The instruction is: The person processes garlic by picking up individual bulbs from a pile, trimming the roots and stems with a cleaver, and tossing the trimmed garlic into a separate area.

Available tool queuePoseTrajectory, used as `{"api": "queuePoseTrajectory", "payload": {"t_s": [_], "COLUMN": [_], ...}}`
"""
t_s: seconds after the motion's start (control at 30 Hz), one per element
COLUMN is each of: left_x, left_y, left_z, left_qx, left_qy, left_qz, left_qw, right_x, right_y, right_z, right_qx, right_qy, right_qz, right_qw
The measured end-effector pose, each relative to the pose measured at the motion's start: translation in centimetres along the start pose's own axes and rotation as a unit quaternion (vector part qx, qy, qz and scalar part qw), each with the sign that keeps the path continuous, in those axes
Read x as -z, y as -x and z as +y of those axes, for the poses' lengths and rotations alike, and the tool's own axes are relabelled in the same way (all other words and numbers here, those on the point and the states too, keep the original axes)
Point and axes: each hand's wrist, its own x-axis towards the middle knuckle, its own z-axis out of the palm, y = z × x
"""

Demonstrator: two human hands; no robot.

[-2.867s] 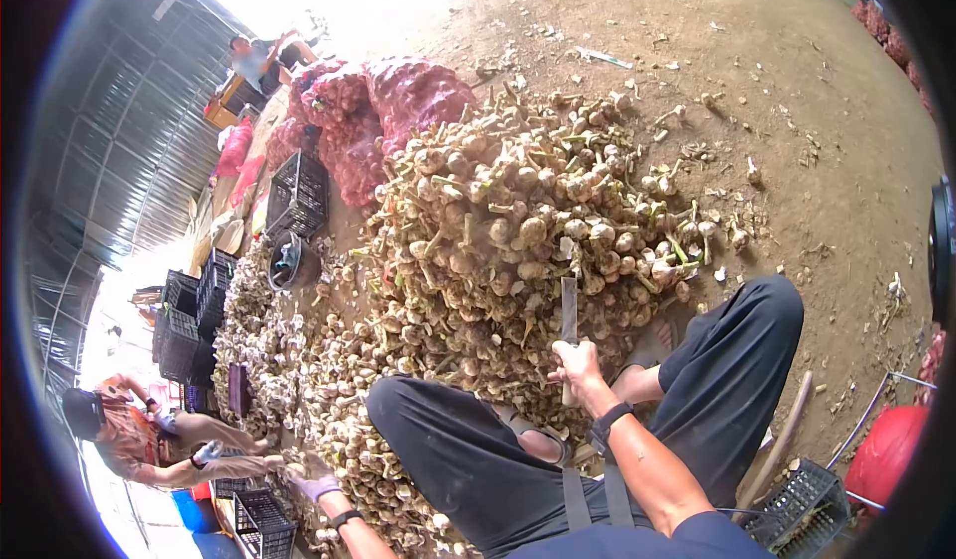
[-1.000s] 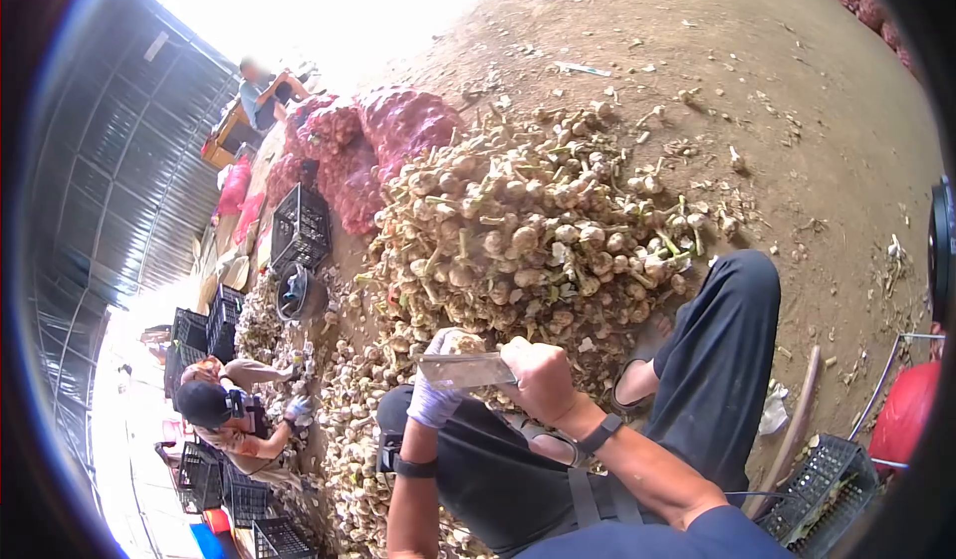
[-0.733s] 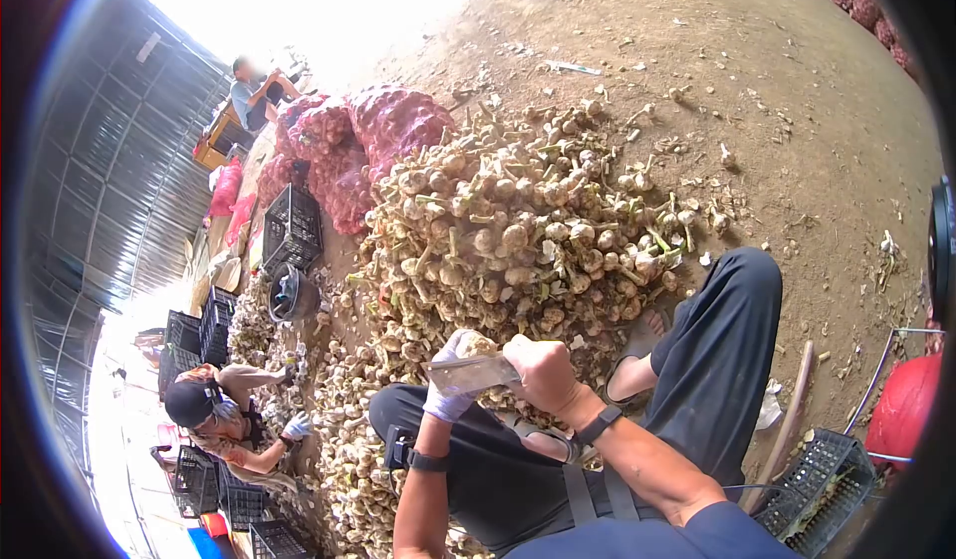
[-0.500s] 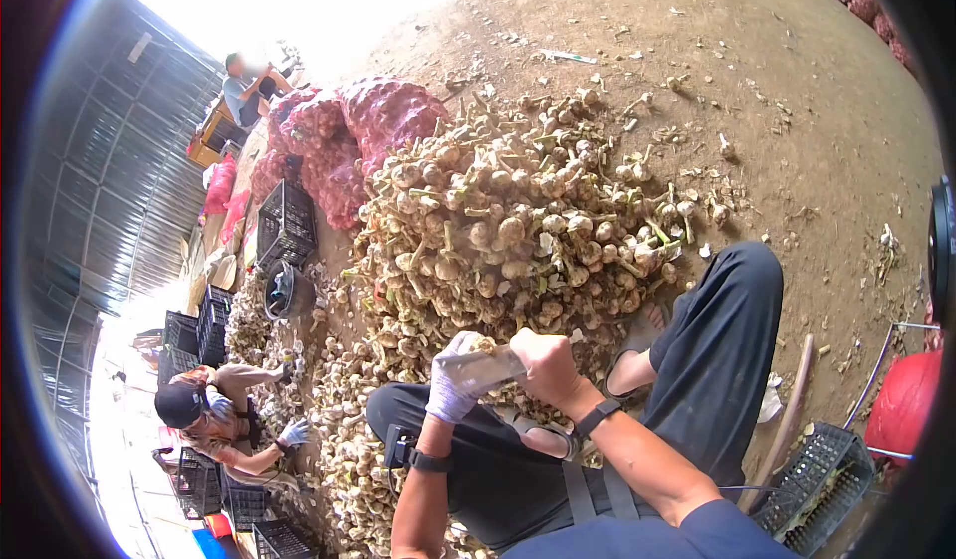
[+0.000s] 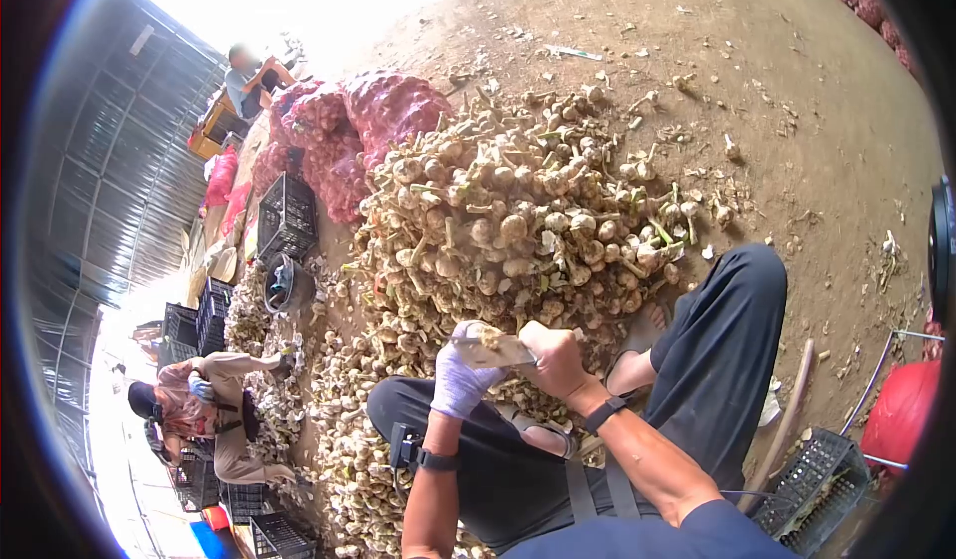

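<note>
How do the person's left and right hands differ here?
The left hand wears a pale glove; the right hand is bare. The left hand grips a garlic bulb; the right hand holds a knife at that bulb. Both are raised over the lap, and each wrist carries a dark band.

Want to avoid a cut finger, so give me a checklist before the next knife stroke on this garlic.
1. Glove on the left hand: ok, a pale glove covers it.
2. Grip on the knife: ok, the bare right hand is closed around it.
3. Garlic bulb in hand: ok, the left hand holds it at the blade.
4. Left fingertips clear of the edge: cannot tell, the blade hides them.
5. Nothing soft below the cut: not ok, the trouser leg lies right under the hands.
6. Co-worker out of reach: ok, well off to the side.
</note>
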Motion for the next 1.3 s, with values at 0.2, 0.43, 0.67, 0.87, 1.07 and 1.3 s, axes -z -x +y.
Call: {"api": "queuePoseTrajectory", "payload": {"t_s": [0.2, 0.43, 0.67, 0.87, 1.07, 1.3], "left_x": [0.3, -0.1, -1.3, -1.4, -0.8, -1.1], "left_y": [-0.6, -0.5, -0.2, -0.2, -0.6, -0.6], "left_z": [1.6, 2.0, 1.6, -0.8, 0.6, 1.3], "left_qx": [0.104, 0.048, 0.072, 0.038, -0.024, -0.021], "left_qy": [0.059, -0.061, 0.067, -0.022, -0.064, -0.217], "left_qz": [-0.048, -0.012, 0.054, 0.025, 0.010, -0.013], "left_qw": [0.992, 0.997, 0.994, 0.999, 0.998, 0.976], "right_x": [1.0, 0.0, -1.3, 1.4, 2.0, 1.3], "right_y": [-0.4, 0.5, 2.4, -0.2, -0.1, 0.7], "right_z": [-0.6, -0.3, 4.7, 0.0, -0.6, 0.0], "right_qx": [0.037, -0.008, -0.347, -0.056, 0.014, 0.001], "right_qy": [0.015, 0.012, -0.003, -0.045, -0.001, 0.007], "right_qz": [-0.029, 0.002, 0.096, -0.011, -0.053, -0.021], "right_qw": [0.999, 1.000, 0.933, 0.997, 0.998, 1.000]}}
